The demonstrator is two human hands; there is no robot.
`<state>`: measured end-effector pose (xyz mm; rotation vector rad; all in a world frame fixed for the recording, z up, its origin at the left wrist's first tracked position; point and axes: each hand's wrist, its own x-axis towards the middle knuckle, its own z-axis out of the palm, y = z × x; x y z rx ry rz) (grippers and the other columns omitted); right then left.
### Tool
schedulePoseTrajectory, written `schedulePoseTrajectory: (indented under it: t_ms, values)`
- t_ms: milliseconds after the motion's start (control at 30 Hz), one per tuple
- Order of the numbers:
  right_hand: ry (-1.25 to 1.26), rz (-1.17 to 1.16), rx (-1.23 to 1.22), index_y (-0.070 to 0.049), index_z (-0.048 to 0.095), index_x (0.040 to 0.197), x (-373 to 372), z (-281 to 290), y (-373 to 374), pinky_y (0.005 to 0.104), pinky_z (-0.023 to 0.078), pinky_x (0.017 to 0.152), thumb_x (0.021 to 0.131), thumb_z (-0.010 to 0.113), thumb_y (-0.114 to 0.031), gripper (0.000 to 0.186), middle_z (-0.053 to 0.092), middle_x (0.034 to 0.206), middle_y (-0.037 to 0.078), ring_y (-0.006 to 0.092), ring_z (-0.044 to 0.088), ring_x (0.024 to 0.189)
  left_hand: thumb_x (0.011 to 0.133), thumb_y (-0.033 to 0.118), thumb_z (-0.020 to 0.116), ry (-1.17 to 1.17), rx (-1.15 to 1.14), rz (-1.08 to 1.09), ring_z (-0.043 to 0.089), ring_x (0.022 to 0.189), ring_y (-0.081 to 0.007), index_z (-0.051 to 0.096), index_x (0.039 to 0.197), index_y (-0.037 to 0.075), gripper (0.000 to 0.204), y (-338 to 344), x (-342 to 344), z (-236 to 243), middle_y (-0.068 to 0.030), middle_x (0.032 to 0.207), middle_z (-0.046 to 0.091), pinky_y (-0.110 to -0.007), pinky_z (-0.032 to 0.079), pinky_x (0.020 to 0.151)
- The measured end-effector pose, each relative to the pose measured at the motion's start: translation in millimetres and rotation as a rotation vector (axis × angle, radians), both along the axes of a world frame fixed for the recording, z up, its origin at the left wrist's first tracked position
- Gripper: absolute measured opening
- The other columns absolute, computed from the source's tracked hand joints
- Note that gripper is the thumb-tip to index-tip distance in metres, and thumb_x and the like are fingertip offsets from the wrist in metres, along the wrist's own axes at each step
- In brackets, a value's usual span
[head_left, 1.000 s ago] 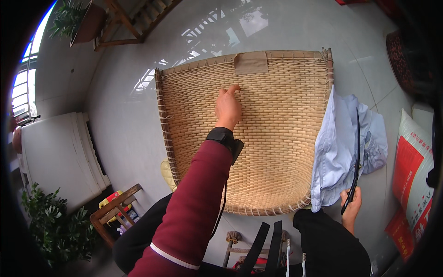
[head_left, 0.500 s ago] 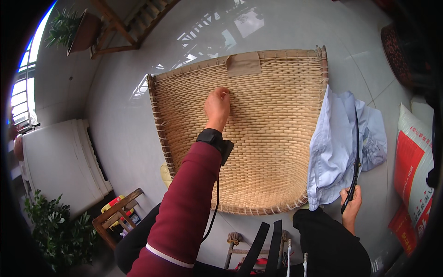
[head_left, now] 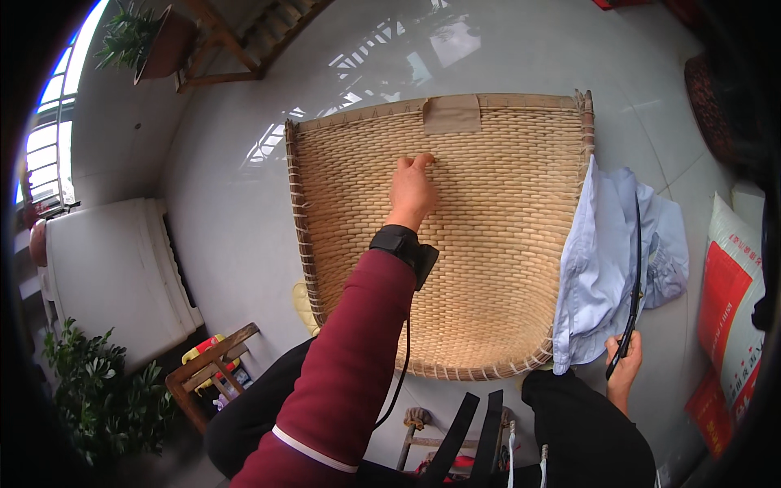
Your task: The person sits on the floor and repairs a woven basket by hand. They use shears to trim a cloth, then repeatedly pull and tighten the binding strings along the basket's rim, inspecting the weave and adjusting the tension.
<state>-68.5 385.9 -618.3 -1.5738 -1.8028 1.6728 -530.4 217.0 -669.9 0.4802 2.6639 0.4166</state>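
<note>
Red-white sack (head_left: 728, 309) right; potted plant (head_left: 102, 398), wooden stool (head_left: 213, 370) lower left.

The left hand (head_left: 412, 191) lies flat on the woven bamboo tray (head_left: 488, 268), fingers pointing to the far rim, near a tan patch (head_left: 452, 114); the right hand (head_left: 625, 368) grips a thin black rod (head_left: 634, 276) that lies over a light blue shirt (head_left: 606, 268); the shirt hangs over the tray's right edge; a red and white sack (head_left: 728, 309) lies on the grey floor (head_left: 228, 211) further right.
</note>
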Motion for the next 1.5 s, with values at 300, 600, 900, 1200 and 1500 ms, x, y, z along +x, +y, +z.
schedulePoseTrajectory:
  t_ms: [300,600,900,1200,1500]
  values:
    - [-0.024,0.046,0.018,-0.006,0.047,0.086,-12,0,-1,0.0195,0.027,0.045,0.087,0.067,-0.011,0.021,0.043,0.060,-0.006,0.0007,0.037,0.049,0.082,-0.002,0.064,-0.460,0.668,0.482,0.052,0.086,-0.0099,0.063,0.100,0.003,0.019,-44,-20,-1,-0.0012,0.093,0.057,-0.024,0.045,0.077]
    - [-0.011,-0.036,-0.031,-0.007,0.047,0.087,-20,16,5,0.0193,0.028,0.044,0.087,0.067,-0.010,0.020,0.047,0.061,-0.004,0.0016,0.039,0.048,0.092,0.021,0.064,-0.355,0.521,0.228,0.063,0.080,-0.0133,0.064,0.108,0.001,0.026,-35,65,20,-0.0071,0.089,0.068,-0.027,0.051,0.068]
    - [-0.099,-0.056,0.051,-0.002,0.051,0.093,-7,15,0,0.0241,0.047,0.059,0.088,0.066,-0.009,0.017,0.060,0.081,0.004,0.0094,0.056,0.061,0.090,0.035,0.066,-0.806,0.531,-0.157,0.063,0.102,-0.0239,0.036,0.140,0.000,0.068,17,203,97,-0.0177,0.113,0.063,-0.034,0.052,0.086]
    - [-0.295,-0.060,0.322,-0.004,0.060,0.109,19,-10,16,0.0315,0.047,0.082,0.087,0.067,-0.015,0.025,0.068,0.103,0.006,0.0173,0.062,0.090,0.090,0.025,0.065,-0.815,0.632,0.076,0.066,0.077,-0.0223,0.054,0.103,0.002,0.029,19,267,104,-0.0110,0.089,0.066,-0.034,0.052,0.070]
    - [-0.071,-0.233,0.102,-0.005,0.052,0.086,18,-15,33,0.0222,0.041,0.058,0.078,0.073,-0.003,0.022,0.054,0.073,-0.002,0.0073,0.049,0.064,0.089,0.025,0.065,-0.435,0.383,-0.197,0.062,0.071,-0.0212,0.052,0.105,0.002,0.031,49,283,116,-0.0104,0.079,0.061,-0.035,0.049,0.063]
